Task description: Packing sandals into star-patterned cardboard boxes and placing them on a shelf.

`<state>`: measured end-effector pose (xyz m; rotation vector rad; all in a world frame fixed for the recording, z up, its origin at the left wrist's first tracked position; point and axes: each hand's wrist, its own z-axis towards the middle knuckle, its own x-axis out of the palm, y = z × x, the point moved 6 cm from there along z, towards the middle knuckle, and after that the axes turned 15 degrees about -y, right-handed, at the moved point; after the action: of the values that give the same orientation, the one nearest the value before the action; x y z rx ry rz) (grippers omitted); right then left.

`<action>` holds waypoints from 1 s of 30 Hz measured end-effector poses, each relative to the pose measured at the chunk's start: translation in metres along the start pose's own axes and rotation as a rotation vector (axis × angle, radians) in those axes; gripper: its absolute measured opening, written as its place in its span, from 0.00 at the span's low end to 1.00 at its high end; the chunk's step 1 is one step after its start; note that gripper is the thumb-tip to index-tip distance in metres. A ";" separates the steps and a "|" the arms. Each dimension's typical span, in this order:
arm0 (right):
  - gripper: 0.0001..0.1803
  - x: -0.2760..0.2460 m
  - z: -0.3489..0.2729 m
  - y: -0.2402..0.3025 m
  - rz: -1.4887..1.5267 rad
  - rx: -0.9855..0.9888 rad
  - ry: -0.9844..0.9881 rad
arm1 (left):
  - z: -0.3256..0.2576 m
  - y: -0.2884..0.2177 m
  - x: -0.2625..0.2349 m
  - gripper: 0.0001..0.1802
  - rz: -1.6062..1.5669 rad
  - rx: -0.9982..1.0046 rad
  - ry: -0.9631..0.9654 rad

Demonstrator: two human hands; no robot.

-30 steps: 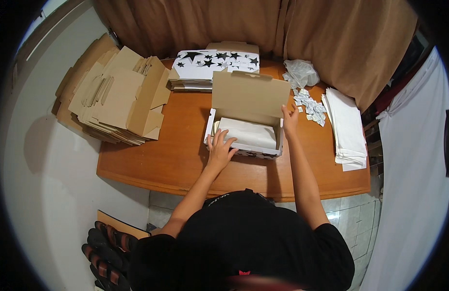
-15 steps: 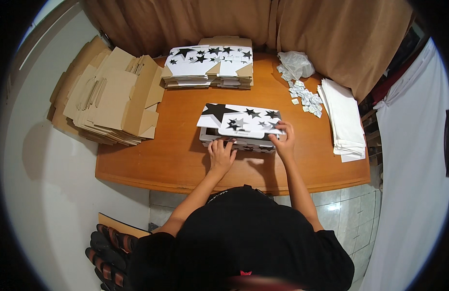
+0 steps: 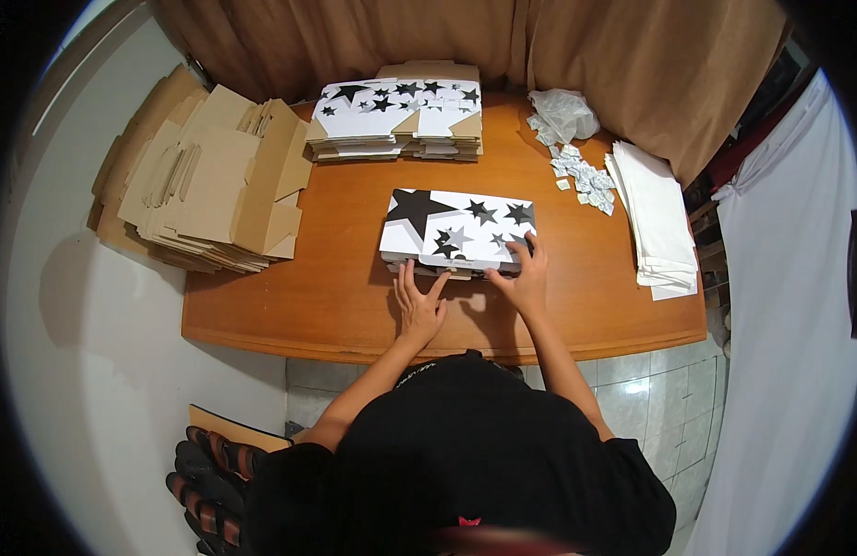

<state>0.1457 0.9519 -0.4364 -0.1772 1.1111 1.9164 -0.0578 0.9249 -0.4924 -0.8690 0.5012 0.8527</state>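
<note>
A white cardboard box printed with black and grey stars [image 3: 456, 230] lies closed on the wooden table [image 3: 336, 296], in front of me. My left hand [image 3: 417, 301] rests with spread fingers against the box's near front edge. My right hand [image 3: 524, 276] grips the box's near right corner, thumb on the lid.
A stack of flat star-printed boxes [image 3: 396, 119] lies at the table's back. Flat brown cartons [image 3: 206, 181] pile up at the left. A stack of white paper sheets [image 3: 658, 218], small white packets [image 3: 577, 171] and a clear plastic bag [image 3: 563, 113] lie at the right. Brown curtain behind.
The box was open with its brown lid raised and white paper inside; the lid has come down and the box now lies closed. Both hands have moved to its near edge.
</note>
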 end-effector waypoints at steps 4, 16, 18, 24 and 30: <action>0.26 0.004 -0.002 0.005 -0.066 -0.006 -0.050 | -0.002 -0.001 -0.002 0.33 0.068 0.007 -0.005; 0.21 0.014 -0.020 -0.003 -0.155 -0.148 -0.145 | -0.004 0.008 0.007 0.33 0.141 0.109 0.047; 0.21 0.016 -0.024 -0.008 -0.173 -0.195 -0.151 | 0.000 0.007 0.006 0.31 0.118 0.133 0.039; 0.23 0.018 -0.033 -0.009 -0.275 -0.221 -0.115 | 0.014 0.011 0.004 0.29 0.044 0.166 0.073; 0.23 0.022 -0.041 0.003 -0.248 -0.131 -0.088 | 0.015 0.009 -0.002 0.26 0.056 0.218 0.040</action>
<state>0.1188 0.9338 -0.4701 -0.2871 0.8628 1.7568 -0.0653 0.9394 -0.4870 -0.6750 0.6440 0.8160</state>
